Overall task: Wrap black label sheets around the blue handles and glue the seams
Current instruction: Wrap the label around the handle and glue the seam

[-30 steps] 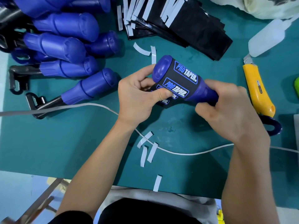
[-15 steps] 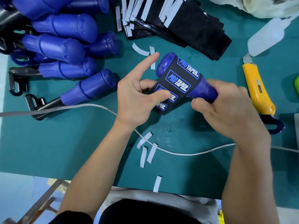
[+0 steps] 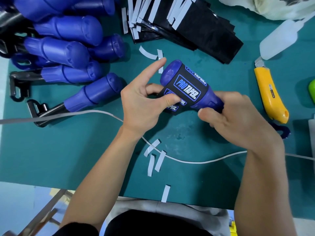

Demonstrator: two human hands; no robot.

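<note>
The blue handle (image 3: pixel 170 72) is being held just above the counter (image 3: pixel 51 159), a little above the middle of the frame, its rounded end pointing to the upper left. A black label sheet (image 3: pixel 189 87) is going round its thick part, printed side out. The left grip (image 3: pixel 144 108) is clenching on it: the thumb is pressing the loose lower edge of the sheet against the handle, the lower fingers are curling behind, and the forefinger is sticking out straight, touching nothing. The right grip (image 3: pixel 238 120) is grasping the handle's narrow neck.

By my judgement the wrapping step is nearing its close and the seam is not yet glued. The next move is calling for the edges to be kept lapped and tight while one grip is freed for glue.

The squeeze bottle (image 3: pixel 279 41), probably the glue, is lying at the upper right, well apart, with a yellow knife (image 3: pixel 269 92) between it and the right grip. More label sheets (image 3: pixel 209 31) are lying at the top centre, bare handles (image 3: pixel 68 48) at the upper left. A white cable (image 3: pixel 187 161) and loose paper strips (image 3: pixel 155 157) are lying under the forearms, where they may be catching.
</note>
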